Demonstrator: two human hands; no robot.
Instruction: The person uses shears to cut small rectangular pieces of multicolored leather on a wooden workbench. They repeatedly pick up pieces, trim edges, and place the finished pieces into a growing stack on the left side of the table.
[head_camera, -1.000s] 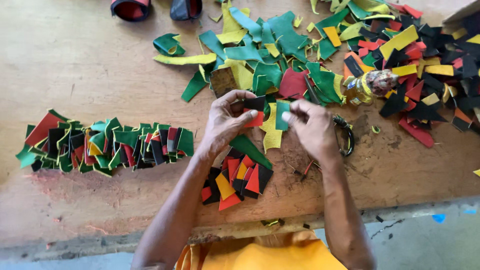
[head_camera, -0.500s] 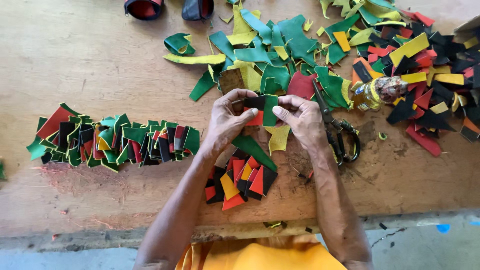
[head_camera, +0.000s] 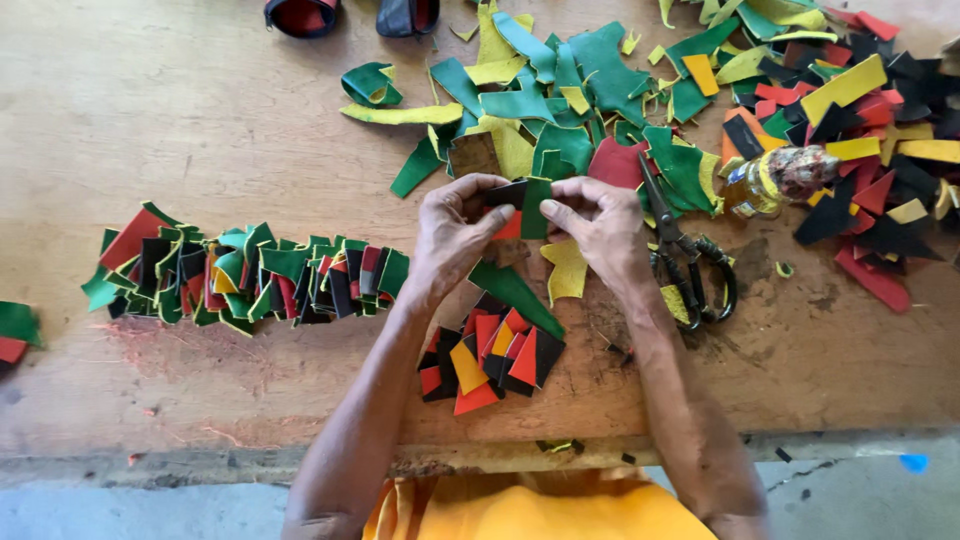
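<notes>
A worn wooden bench (head_camera: 180, 120) fills the view, its front edge running along the bottom. Across its upper right lies a large heap of leather scraps (head_camera: 760, 110) in green, yellow, red and black. On the left a long strip of joined pieces (head_camera: 250, 275) stretches sideways in the same colours. Just below the hands sits a small pile of cut triangles (head_camera: 490, 355), red, orange and black, with a green one on top. Black-handled scissors (head_camera: 690, 260) lie just right of the right wrist, and a small bottle (head_camera: 785, 175) rests above them at the edge of the heap.

The left hand (head_camera: 450, 240) and right hand (head_camera: 600, 225) meet at mid-bench, fingertips pinched together on a small folded leather piece (head_camera: 522, 200), black and green with red showing underneath. The piece sits between the two thumbs, raised slightly off the bench, the left hand gripping its black end, the right its green end.
</notes>
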